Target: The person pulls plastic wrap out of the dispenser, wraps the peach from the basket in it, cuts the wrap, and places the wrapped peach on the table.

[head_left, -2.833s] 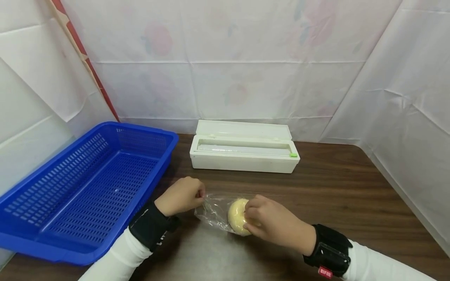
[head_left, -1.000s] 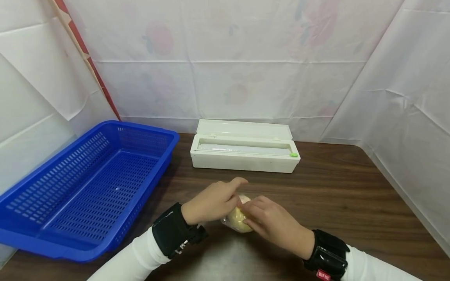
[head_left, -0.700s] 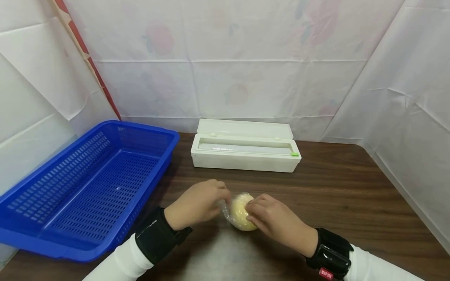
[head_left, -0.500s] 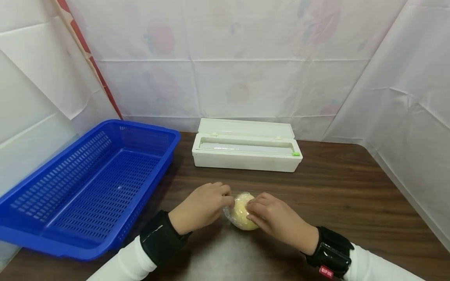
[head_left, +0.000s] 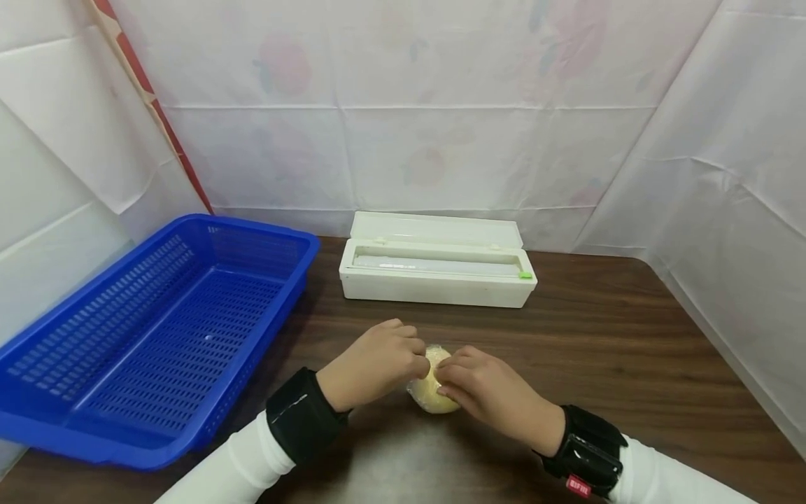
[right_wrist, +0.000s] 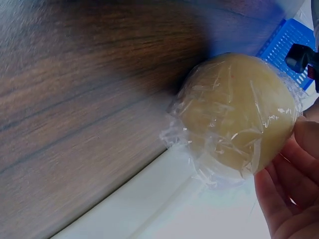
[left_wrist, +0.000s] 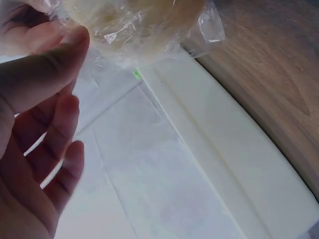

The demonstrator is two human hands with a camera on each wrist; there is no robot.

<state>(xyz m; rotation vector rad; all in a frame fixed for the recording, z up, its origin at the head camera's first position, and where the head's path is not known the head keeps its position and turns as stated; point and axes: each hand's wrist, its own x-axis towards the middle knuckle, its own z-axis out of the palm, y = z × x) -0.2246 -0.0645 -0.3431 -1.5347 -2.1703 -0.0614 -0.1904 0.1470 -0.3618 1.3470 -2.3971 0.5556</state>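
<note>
Between the two hands on the brown table is a smooth, round, pale-yellow ball [head_left: 433, 396], wrapped in clear cling film [right_wrist: 219, 144]; its exact kind is hard to tell. My left hand [head_left: 374, 362] pinches the film between thumb and forefinger at the ball's left side, its other fingers loosely curled in the left wrist view. On the ball's right side, my right hand [head_left: 497, 393] grips it with thumb and fingertips. Crumpled film edges stick out around the ball in the right wrist view. Part of the ball is hidden behind the fingers in the head view.
A long white cling film box [head_left: 434, 287] stands behind the hands with its lid raised, a roll inside and a green slider at its right end. To the left lies a blue perforated basket [head_left: 296, 280]. White cloth sheets [head_left: 441, 140] enclose the table [head_left: 617, 336].
The film stretched out to the left earlier is now folded against the ball. My left hand has moved right, touched over the top, drawn back and returned; my right hand stays at the ball.
</note>
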